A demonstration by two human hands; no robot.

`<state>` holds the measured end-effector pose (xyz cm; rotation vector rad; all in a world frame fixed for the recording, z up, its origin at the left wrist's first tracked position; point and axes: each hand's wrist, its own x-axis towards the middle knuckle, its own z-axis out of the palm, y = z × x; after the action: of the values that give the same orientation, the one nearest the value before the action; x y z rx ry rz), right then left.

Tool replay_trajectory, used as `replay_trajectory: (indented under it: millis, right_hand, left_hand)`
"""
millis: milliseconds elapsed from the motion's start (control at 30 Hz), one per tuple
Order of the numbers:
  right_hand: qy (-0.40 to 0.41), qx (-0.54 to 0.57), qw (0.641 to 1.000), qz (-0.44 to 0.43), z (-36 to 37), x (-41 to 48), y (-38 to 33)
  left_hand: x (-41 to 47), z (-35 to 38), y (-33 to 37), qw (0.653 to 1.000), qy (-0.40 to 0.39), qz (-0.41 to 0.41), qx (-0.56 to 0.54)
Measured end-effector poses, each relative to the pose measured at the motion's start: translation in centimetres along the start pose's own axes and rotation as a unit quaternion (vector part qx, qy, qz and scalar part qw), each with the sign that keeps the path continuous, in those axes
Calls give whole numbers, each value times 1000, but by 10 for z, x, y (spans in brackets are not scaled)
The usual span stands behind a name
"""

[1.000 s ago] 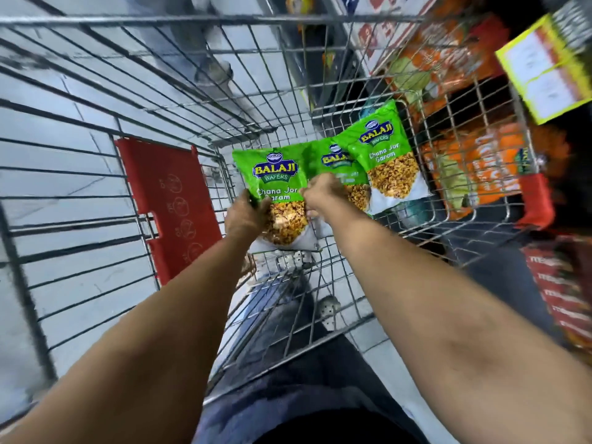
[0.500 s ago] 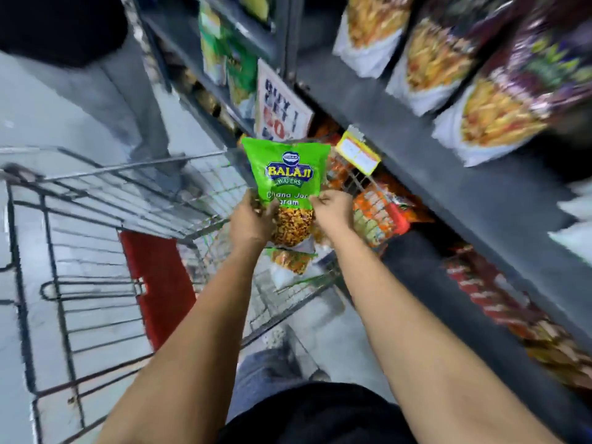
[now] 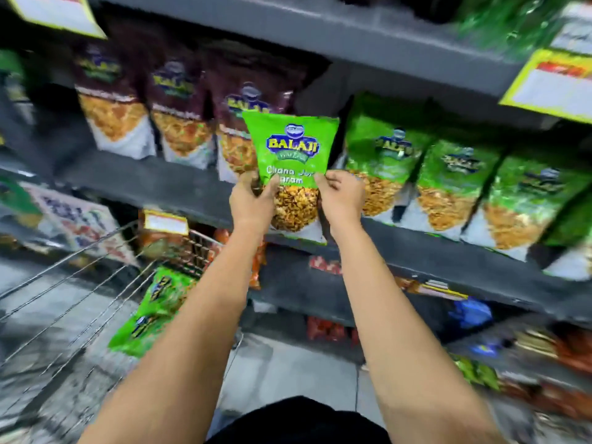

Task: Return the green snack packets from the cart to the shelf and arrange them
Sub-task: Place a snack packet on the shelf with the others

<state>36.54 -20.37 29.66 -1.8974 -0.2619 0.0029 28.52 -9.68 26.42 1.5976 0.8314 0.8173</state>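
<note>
We hold one green Balaji packet (image 3: 293, 161) upright with our left hand (image 3: 251, 203) and right hand (image 3: 341, 198), at the shelf's front edge (image 3: 179, 190).

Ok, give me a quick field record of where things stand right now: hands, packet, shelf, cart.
left hand: grips the held green packet at its lower left edge
right hand: grips the same packet at its lower right edge
held green packet: upright, raised in front of the shelf, not yet set down
shelf row: green packets to the right, maroon packets to the left
cart: lower left, green packets remaining inside
image: blurred at the edges
</note>
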Motion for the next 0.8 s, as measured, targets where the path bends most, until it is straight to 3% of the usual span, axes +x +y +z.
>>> replay_trajectory:
  millis: [233,433,633,700,800]
  right_hand:
    - [91,-37,995,16,-42,58,26]
    - [78,-102,991,46,-28,67,74]
    - [97,-119,986,61,-25,61,63]
    - [92,-182,978,39,-21,53,51]
    - [96,-349,932,-27,-7,36,23]
  left_hand:
    - [28,93,11,992,-119,9,-34]
    - [23,104,-22,986,-163,-25,-11]
    - [30,95,-20,986,-161,-29,-12]
    - [30,83,-21,988,-153,-28,-12]
    - [32,57,-25,995,-99,-12,-7]
